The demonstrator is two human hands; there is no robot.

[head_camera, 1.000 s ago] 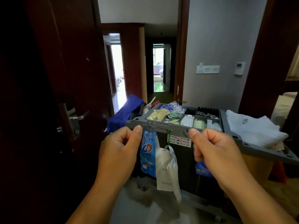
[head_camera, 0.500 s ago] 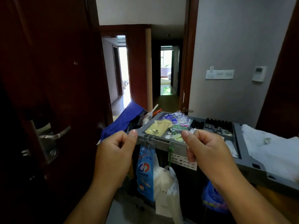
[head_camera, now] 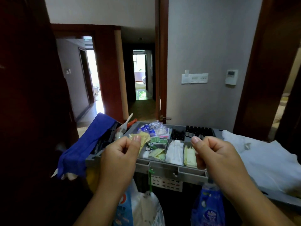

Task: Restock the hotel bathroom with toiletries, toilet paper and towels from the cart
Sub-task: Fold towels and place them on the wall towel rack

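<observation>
The grey housekeeping cart [head_camera: 164, 169] stands right in front of me in a hallway. Its top tray holds yellow and green sachets [head_camera: 157, 145], white packets [head_camera: 174, 152] and rows of small dark bottles [head_camera: 197, 132]. Folded white towels [head_camera: 263, 162] lie on the cart's right part. My left hand [head_camera: 118, 159] and my right hand [head_camera: 217, 158] are both curled over the tray's near rim, thumbs on top, gripping it. No toilet paper shows.
A blue cloth [head_camera: 88, 142] drapes over the cart's left end. Blue packs [head_camera: 208, 207] and a white plastic bag [head_camera: 147, 207] hang below the rim. A dark wooden door [head_camera: 27, 111] is close on my left, a grey wall [head_camera: 210, 54] ahead, open doorways beyond.
The cart and my hands have come nearer and higher in view. The door handle on the left has slid out of sight. Both hands keep their grip.
</observation>
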